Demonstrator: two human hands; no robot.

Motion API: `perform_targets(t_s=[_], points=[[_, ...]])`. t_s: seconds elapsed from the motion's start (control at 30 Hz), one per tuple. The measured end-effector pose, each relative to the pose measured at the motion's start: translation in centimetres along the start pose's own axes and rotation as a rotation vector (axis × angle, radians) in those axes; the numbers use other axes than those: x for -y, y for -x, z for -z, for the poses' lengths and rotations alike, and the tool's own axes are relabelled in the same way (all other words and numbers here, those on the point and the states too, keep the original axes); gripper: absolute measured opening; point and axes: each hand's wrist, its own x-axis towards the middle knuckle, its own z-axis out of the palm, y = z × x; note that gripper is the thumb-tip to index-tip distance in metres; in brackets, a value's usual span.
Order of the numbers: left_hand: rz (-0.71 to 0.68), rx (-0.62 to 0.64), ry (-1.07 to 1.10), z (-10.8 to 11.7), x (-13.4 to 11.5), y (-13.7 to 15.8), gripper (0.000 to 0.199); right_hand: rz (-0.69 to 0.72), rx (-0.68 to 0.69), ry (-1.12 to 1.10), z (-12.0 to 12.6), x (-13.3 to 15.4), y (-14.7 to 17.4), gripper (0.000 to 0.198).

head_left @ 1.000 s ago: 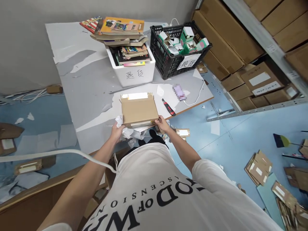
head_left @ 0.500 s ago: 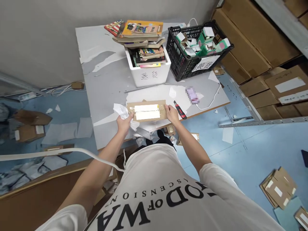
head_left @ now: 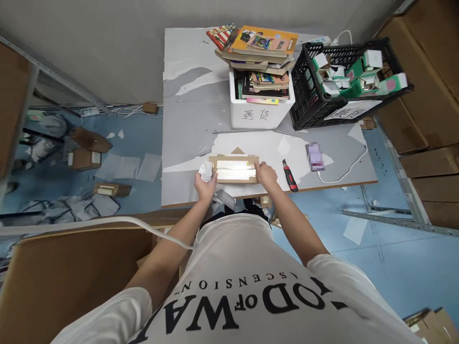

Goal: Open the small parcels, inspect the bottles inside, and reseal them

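Note:
A brown cardboard box with a shiny white label and clear tape is held at the table's front edge. My left hand is closed on its left end and also keeps hold of a crumpled white paper. At the box's right end, my right hand is closed on the cardboard. To the right of that hand a red and black box cutter lies on the table. Farther right is a purple phone-like object, blurred out, with a white cable beside it.
Behind the box stands a white bin piled high with books. Right of it, a black plastic crate holds green and white cartons. A large open cardboard box sits at lower left. Metal shelf bars stick out at right.
My view has swung left, so the table appears farther right. The box has tilted slightly, its label now glaring, and the white paper looks more bunched in my left hand.

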Motion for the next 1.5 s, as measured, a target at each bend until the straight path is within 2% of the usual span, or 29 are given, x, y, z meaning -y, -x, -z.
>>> perform_targets(t_s=[0.07, 0.13, 0.2, 0.27, 0.33, 0.4, 0.5, 0.6, 0.7, 0.8, 0.83, 0.9, 0.97, 1.03, 1.1, 1.2, 1.33, 1.5], points=[[-0.196, 0.05, -0.047, 0.1, 0.4, 0.6, 0.034, 0.007, 0.006, -0.005, -1.3, -0.2, -0.1, 0.064], [-0.459, 0.192, -0.114, 0.4, 0.6, 1.2, 0.027, 0.017, -0.006, -0.011, -2.0, -0.5, -0.4, 0.065], [-0.696, 0.389, -0.187, 0.6, 0.7, 1.8, 0.029, 0.015, -0.007, -0.01, -2.2, -0.7, -0.8, 0.066], [-0.836, 0.549, -0.245, 0.7, 0.8, 2.2, 0.038, 0.032, 0.025, -0.023, -2.0, -1.1, -1.3, 0.064], [-0.883, 0.612, -0.285, 0.5, 0.9, 2.6, 0.048, 0.064, 0.045, -0.055, -1.7, -2.3, -1.8, 0.061], [-0.883, 0.605, -0.303, 0.3, 1.3, 2.9, 0.051, 0.045, -0.029, -0.045, -1.3, -4.8, -2.3, 0.053], [-0.867, 0.586, -0.291, -0.3, 2.0, 3.2, 0.047, -0.13, -0.161, 0.086, -0.6, -10.1, -2.7, 0.048], [-0.839, 0.57, -0.285, -0.7, 2.4, 3.4, 0.044, -0.246, -0.062, 0.157, 0.1, -14.4, -3.2, 0.061], [-0.841, 0.545, -0.28, -1.0, 2.3, 3.6, 0.039, -0.205, 0.024, 0.159, 0.9, -15.4, -3.9, 0.056], [-0.848, 0.517, -0.262, -1.3, 2.1, 3.6, 0.035, -0.041, -0.031, 0.122, 2.2, -12.9, -4.0, 0.057], [-0.846, 0.51, -0.255, -1.4, 2.0, 3.6, 0.034, 0.078, -0.062, 0.093, 2.7, -11.4, -3.7, 0.058], [-0.84, 0.497, -0.239, -1.6, 2.0, 3.5, 0.033, 0.404, -0.065, 0.047, 3.4, -7.6, -2.8, 0.059], [-0.845, 0.479, -0.231, -1.7, 2.0, 3.4, 0.033, 0.733, 0.084, 0.093, 3.8, -3.3, -1.7, 0.059], [-0.869, 0.464, -0.235, -1.7, 2.0, 3.4, 0.034, 0.934, 0.274, 0.232, 3.7, 0.8, -0.8, 0.057], [-0.896, 0.455, -0.235, -1.7, 2.0, 3.5, 0.034, 1.0, 0.369, 0.389, 3.4, 3.9, -0.4, 0.06], [-0.898, 0.45, -0.223, -1.8, 1.9, 3.6, 0.035, 1.022, 0.387, 0.56, 3.2, 6.1, -0.5, 0.068], [-0.882, 0.442, -0.215, -2.0, 1.7, 3.6, 0.036, 1.035, 0.348, 0.69, 3.5, 6.5, -0.7, 0.072], [-0.868, 0.409, -0.214, -2.4, 1.9, 3.6, 0.038, 0.99, 0.332, 0.736, 4.3, 6.6, 0.1, 0.074]])
